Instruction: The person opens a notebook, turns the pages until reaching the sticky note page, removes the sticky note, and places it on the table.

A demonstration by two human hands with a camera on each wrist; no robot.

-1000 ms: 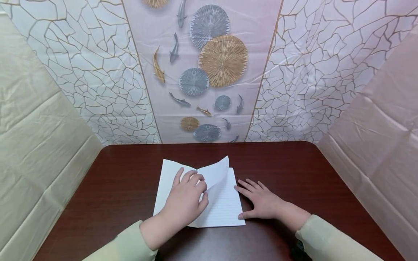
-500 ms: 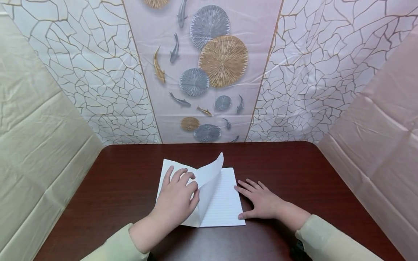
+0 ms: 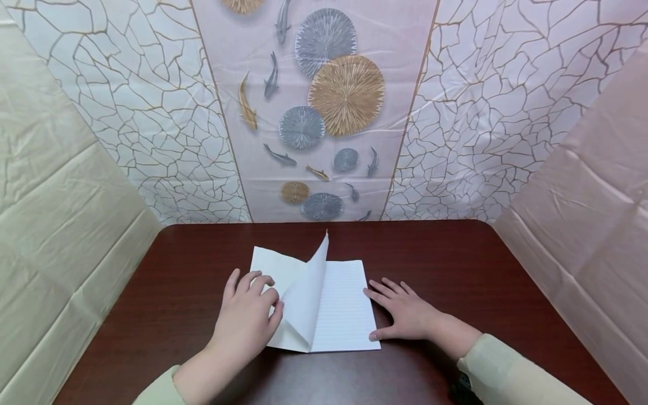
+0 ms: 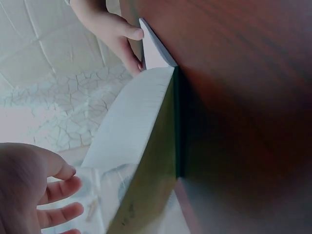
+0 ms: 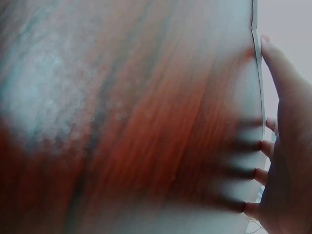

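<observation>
An open notebook (image 3: 346,306) with white lined pages lies near the middle of the table. My left hand (image 3: 245,318) pinches the near corner of a page (image 3: 306,295) between thumb and forefinger. That page stands raised and curved over the left side. In the left wrist view the lifted page (image 4: 129,117) stretches from the dark spine toward the left hand (image 4: 24,185). On the right, my right hand (image 3: 410,312) rests on the table with fingers spread, thumb and forefinger tips at the notebook's right edge. The right wrist view shows several fingertips of the right hand (image 5: 297,131) touching the table.
The dark red-brown table (image 3: 192,264) shines near its front. A patterned cloth (image 3: 314,163) hangs behind its far edge. Plain pale cloth walls slope along the left (image 3: 66,225) and right (image 3: 582,225) sides.
My left hand has moved left and a little nearer, drawing the page from the right side up and over to the left. More of the lined right page shows. My right hand has stayed put.
</observation>
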